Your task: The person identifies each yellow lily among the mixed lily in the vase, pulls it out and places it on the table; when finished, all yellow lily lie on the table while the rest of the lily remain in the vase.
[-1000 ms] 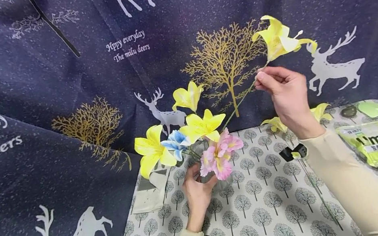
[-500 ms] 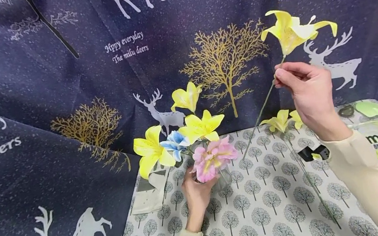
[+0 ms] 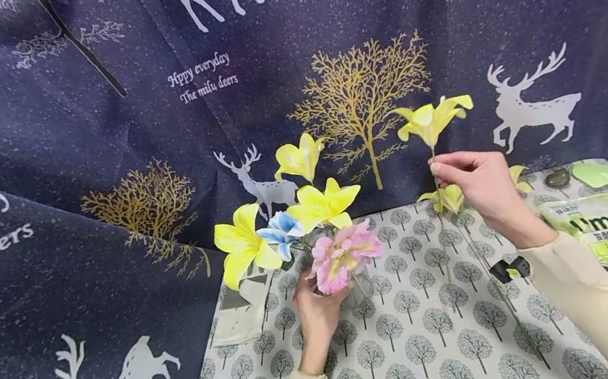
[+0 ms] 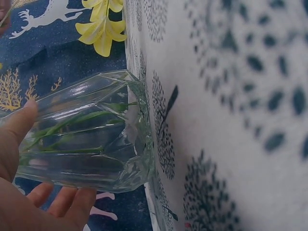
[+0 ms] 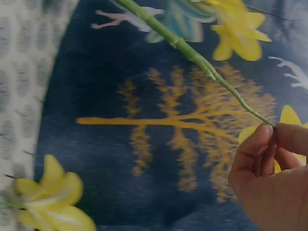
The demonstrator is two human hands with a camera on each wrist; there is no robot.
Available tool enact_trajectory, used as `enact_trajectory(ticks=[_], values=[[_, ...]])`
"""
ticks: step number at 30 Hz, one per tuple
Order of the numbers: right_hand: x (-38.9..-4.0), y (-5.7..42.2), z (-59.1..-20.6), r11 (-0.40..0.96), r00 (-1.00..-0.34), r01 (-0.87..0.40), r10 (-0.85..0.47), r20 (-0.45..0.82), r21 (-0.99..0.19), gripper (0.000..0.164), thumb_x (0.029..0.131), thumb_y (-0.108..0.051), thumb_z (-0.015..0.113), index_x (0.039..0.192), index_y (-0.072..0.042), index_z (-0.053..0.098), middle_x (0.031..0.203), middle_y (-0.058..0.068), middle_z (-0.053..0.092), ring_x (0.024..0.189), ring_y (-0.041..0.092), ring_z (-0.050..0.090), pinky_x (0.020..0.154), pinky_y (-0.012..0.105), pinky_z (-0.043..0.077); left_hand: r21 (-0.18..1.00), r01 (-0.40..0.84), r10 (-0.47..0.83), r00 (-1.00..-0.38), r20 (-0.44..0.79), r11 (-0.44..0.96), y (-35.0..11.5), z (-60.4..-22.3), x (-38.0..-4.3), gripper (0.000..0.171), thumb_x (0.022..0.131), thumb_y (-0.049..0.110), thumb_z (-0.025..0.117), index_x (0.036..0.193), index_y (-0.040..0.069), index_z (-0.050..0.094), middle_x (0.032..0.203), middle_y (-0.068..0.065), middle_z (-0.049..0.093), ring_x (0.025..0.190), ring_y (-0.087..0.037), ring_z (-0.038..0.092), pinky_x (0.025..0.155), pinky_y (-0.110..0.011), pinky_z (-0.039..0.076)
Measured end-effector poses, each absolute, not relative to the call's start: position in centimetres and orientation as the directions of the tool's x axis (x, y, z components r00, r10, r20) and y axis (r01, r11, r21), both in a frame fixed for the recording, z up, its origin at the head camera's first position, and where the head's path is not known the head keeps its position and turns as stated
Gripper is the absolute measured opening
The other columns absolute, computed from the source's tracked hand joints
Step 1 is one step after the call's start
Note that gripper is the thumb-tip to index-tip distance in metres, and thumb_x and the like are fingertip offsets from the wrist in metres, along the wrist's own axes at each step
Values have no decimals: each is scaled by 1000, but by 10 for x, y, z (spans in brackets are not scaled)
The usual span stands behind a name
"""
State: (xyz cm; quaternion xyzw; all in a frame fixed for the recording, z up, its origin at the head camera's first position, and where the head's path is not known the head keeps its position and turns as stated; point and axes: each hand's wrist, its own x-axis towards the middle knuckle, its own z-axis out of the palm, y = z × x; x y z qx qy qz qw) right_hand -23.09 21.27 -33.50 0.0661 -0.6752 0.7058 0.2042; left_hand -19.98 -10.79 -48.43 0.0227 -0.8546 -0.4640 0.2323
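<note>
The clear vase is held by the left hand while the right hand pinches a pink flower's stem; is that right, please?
Only the colour is wrong: the head view shows the right hand pinching the stem of a yellow flower; the left hand holds the clear vase.

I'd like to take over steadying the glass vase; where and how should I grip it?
Grip the glass vase by its lower body, probably from the right: it stands upright, the left hand holds its left side, and the pink flower leans over it, so coming in low should spare its petals.
</note>
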Motion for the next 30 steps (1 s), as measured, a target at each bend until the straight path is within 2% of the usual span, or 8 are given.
enact_trajectory(ticks=[4,6,13,18,22,25,27,30], values=[[-240,213,-358,190,-943,-265,153,295,-945,28,93,-20,74,109,3,74,72,-20,73,64,-2,65,58,13,55,806,179,-253,-892,375,564,-108,-483,-201,77,56,33,99,121,11,64,111,-12,77,105,-30,73,95,-47,59],[-244,213,-369,244,-960,-212,131,249,-946,30,94,-24,72,110,2,73,70,-23,70,64,-2,64,58,15,53,814,173,-256,-895,365,555,-108,-483,-201,78,56,33,99,122,11,64,112,-13,77,106,-31,73,96,-47,59],[-256,213,-407,272,-994,-58,69,79,-961,37,96,-26,69,119,3,69,73,-22,68,72,1,67,72,19,59,830,158,-257,-905,337,534,-107,-483,-200,78,56,33,98,123,11,63,114,-12,76,108,-31,72,99,-50,57],[-264,208,-432,287,-999,-8,47,23,-958,35,98,-19,64,122,6,67,83,-20,68,76,0,66,72,20,59,826,159,-259,-903,343,541,-108,-484,-201,78,56,34,98,122,11,64,114,-12,76,108,-31,72,98,-50,57],[-271,205,-449,305,-998,32,61,-14,-952,29,96,-15,64,117,3,71,84,-16,70,74,-1,65,71,21,59,824,146,-260,-906,333,547,-107,-484,-201,79,57,36,98,124,11,63,115,-11,76,110,-31,71,100,-50,56],[-274,203,-458,295,-997,70,52,-58,-953,30,96,-15,65,119,3,70,90,-4,75,75,3,66,73,25,61,810,142,-258,-905,339,569,-107,-484,-200,80,57,38,97,124,11,62,116,-12,75,109,-32,71,99,-51,56],[-276,202,-463,286,-996,94,40,-86,-954,33,96,-14,65,123,4,67,102,8,76,78,6,67,75,25,62,801,143,-258,-901,349,582,-107,-484,-200,80,57,39,97,124,10,63,115,-12,75,108,-32,71,98,-51,57],[-277,202,-472,283,-994,113,22,-111,-952,35,97,-12,64,126,7,65,129,21,67,83,8,68,77,24,62,796,150,-259,-897,360,586,-107,-484,-200,81,57,39,97,124,10,63,114,-13,75,107,-32,71,97,-50,57]])
